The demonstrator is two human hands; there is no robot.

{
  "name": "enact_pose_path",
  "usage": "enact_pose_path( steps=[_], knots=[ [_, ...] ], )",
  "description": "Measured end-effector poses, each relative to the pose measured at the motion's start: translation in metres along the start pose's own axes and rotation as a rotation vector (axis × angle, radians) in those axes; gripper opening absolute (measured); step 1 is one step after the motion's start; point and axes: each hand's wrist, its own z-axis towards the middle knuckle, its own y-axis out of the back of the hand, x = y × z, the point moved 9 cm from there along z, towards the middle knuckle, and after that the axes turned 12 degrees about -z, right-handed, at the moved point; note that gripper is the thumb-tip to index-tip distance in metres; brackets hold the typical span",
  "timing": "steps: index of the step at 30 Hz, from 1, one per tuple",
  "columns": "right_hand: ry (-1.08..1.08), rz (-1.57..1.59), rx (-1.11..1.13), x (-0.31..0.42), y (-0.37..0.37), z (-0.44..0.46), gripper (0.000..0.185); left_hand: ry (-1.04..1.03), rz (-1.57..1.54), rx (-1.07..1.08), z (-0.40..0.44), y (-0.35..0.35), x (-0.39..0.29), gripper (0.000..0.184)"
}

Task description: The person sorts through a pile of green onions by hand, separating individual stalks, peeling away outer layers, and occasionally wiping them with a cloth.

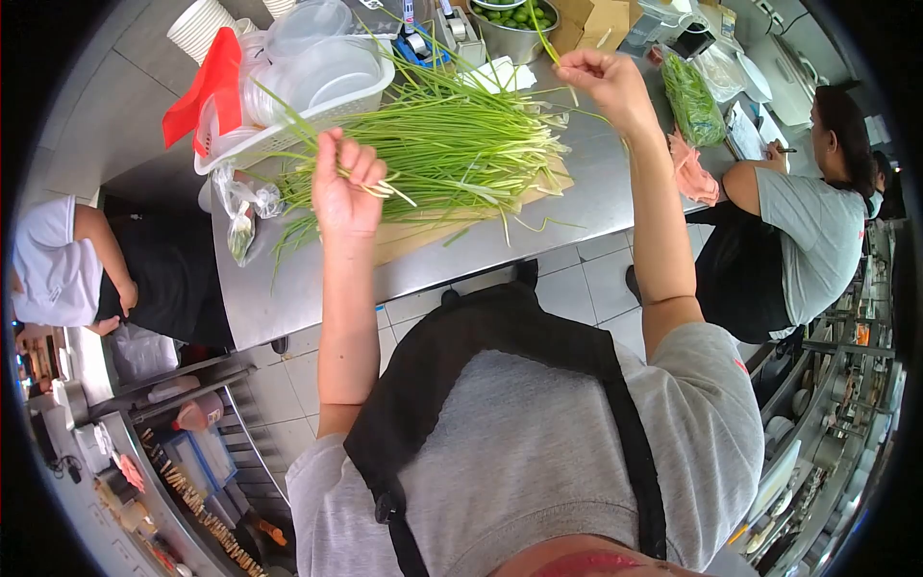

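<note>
A large heap of thin spring onions [452, 144] with pale root ends lies across a cutting board [404, 245] on the steel table. Over the left side of the heap, my left hand [348, 183] is closed round a few spring onion stalks, whose pale ends stick out by the fingers. My right hand [604, 85] is raised beyond the right end of the heap. Its thumb and fingers pinch a thin green spring onion strand [544, 40] that reaches up to the left.
A white basket [288, 135] of plastic lids and a red sheet [207, 91] stand at the left. Behind are tape dispensers [461, 43] and a pot of limes [514, 29]. Bagged greens [690, 101] lie right. One person [798, 221] writes at right; another [72, 260] is at left.
</note>
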Motion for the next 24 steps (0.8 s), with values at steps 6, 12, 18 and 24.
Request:
enact_pose_path(
  steps=[6, 12, 18, 24],
  knots=[
    [0.022, 0.139, 0.197, 0.031, -0.049, -0.012, 0.013, 0.007, 0.314, -0.119, 0.01, -0.025, 0.043, 0.018],
    [0.005, 0.173, 0.222, 0.049, -0.076, -0.025, 0.012, -0.018, 0.437, -0.111, 0.022, -0.031, 0.056, 0.024],
    [-0.061, 0.284, 0.192, 0.042, -0.1, -0.031, 0.012, 0.067, 0.5, -0.229, 0.011, -0.002, 0.068, 0.02],
    [0.105, 0.193, 0.274, 0.026, -0.129, -0.016, 0.007, 0.064, 0.493, -0.278, 0.002, 0.022, 0.064, 0.013]
  ],
)
